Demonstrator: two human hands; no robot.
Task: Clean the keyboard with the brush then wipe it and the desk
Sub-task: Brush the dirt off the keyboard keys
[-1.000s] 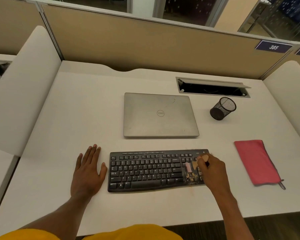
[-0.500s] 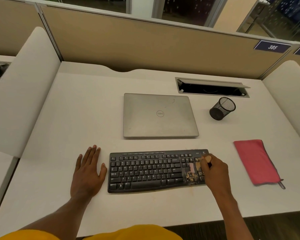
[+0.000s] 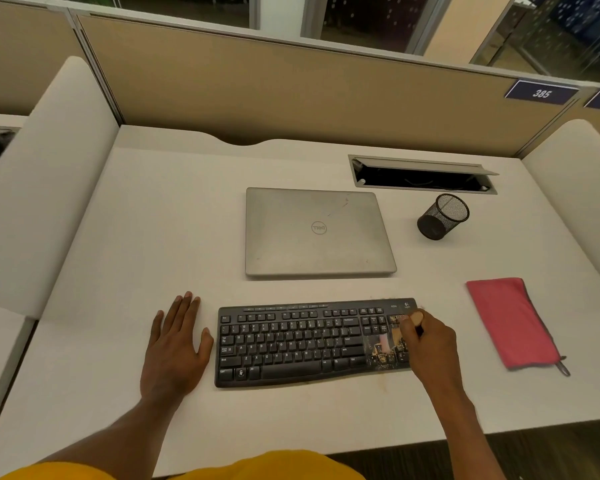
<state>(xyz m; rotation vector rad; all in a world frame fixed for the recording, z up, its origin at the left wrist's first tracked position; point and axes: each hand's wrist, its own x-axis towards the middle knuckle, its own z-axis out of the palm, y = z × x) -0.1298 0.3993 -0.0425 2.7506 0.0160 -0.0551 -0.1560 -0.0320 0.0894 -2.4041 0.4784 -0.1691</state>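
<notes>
Since a second ago: right hand [image 3: 433,344] and brush have crept slightly toward the keyboard's right edge; left hand [image 3: 174,344] has not shifted.

1. Black full-size plastic keyboard [image 3: 291,344]. It lies flat near the front of the white desk [image 3: 153,220], directly before me. Pale debris shows on the number-pad end.
2. Small brush with a pale wooden handle [image 3: 417,317]. Its bristles are blurred, down on the number-pad keys.
3. Step in hand, as I judge it: brushing, the first stage, with the right end under work. Wiping is not begun. The next move calls for short strokes that flick the crumbs off the keyboard's edge while the board stays put.
4. Right hand: fingers curled tight round the brush handle, its butt end poking out above my knuckles.
5. Left hand: palm flat on the desk, fingers straight, holding nothing. It lies just beside the keyboard's left end; whether the thumb touches it I cannot tell.
6. Folded pink-red cloth [image 3: 510,320]. On the desk, well right of the keyboard, untouched.
7. Closed silver laptop [image 3: 317,233]. Behind the keyboard.
8. Black wire-mesh pen cup [image 3: 442,218]. Right of the laptop.
9. Open cable hatch [image 3: 420,174]. Set in the desk behind the cup.
</notes>
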